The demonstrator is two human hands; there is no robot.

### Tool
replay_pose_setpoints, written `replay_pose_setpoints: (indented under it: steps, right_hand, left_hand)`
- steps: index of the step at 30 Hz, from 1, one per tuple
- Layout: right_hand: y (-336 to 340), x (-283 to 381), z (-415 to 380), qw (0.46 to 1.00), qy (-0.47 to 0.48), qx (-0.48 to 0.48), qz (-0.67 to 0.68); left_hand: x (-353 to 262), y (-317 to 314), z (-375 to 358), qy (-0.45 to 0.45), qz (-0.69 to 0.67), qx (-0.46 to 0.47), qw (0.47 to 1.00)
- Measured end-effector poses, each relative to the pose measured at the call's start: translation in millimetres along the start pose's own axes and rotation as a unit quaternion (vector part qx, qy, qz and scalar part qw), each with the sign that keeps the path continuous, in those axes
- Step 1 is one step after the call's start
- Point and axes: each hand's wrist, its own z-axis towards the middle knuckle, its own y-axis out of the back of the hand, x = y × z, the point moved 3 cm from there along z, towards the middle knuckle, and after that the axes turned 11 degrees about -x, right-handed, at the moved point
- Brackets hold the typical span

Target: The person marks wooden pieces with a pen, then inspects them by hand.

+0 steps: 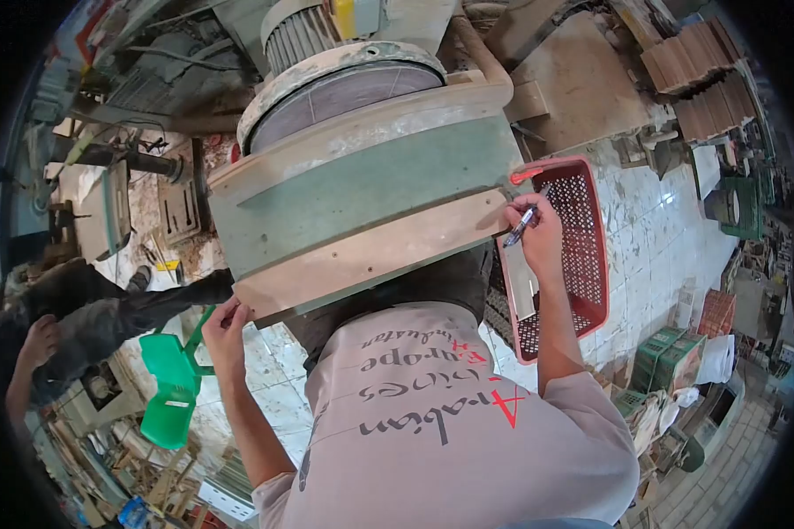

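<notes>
A long, narrow wooden board point(370, 253) lies along the front edge of the green worktable point(362, 181) of a disc sander. My left hand point(227, 324) pinches the board's left end between thumb and fingers. At the other end, my right hand point(536, 231) is closed round a pen point(520, 226) and its fingertips rest at the board's right corner. Behind the green table stands the large round sanding disc point(348, 106), with a ribbed motor point(298, 35) above it.
A red perforated crate point(598, 256) with pieces of wood inside stands right of the table. A green plastic chair point(168, 388) is on the left, near another person's hand point(37, 344). Stacked brown panels point(692, 57) lie at the upper right. The tiled floor point(653, 238) is dusty.
</notes>
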Motion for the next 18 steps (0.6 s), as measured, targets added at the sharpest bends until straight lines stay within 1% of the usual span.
replay_pose_setpoints:
  steps: [4, 6, 10, 11, 12, 13, 15, 16, 17, 18]
  right_hand:
    - [-1, -2, 2, 1.0, -0.003, 0.008, 0.022]
    - [0, -4, 2, 1.0, 0.019, 0.009, 0.006]
    - [0, 7, 0, 1.0, 0.007, 0.014, -0.001]
    - [0, 20, -1, 0.991, 0.065, 0.015, -0.114]
    - [-2, 32, -3, 0.967, 0.125, 0.018, -0.223]
    - [-6, 39, -5, 0.968, 0.126, 0.027, -0.217]
    - [-20, 63, -12, 0.92, 0.309, 0.11, -0.216]
    - [-25, 68, -14, 0.906, 0.3, 0.187, -0.232]
    - [-28, 70, -13, 0.906, 0.302, 0.194, -0.225]
    - [-35, 71, -12, 0.87, 0.341, 0.251, -0.252]
  left_hand:
    - [0, 2, 0, 0.006, 0.012, -0.001, 1.0]
    - [1, 2, 0, 0.006, 0.02, -0.003, 1.0]
    - [4, 1, 2, 0.001, 0.009, 0.0, 1.0]
    - [3, 1, 1, 0.005, -0.002, -0.001, 1.0]
    - [-2, 1, -1, 0.001, 0.009, -0.003, 1.0]
    - [7, 1, 3, -0.009, -0.021, 0.008, 1.0]
    - [-5, -1, -4, -0.056, 0.016, -0.04, 0.997]
    - [-16, -3, -7, -0.131, 0.095, -0.043, 0.986]
    - [-28, -6, -10, -0.204, 0.173, -0.044, 0.962]
    - [-39, -9, -13, -0.243, 0.202, -0.015, 0.949]
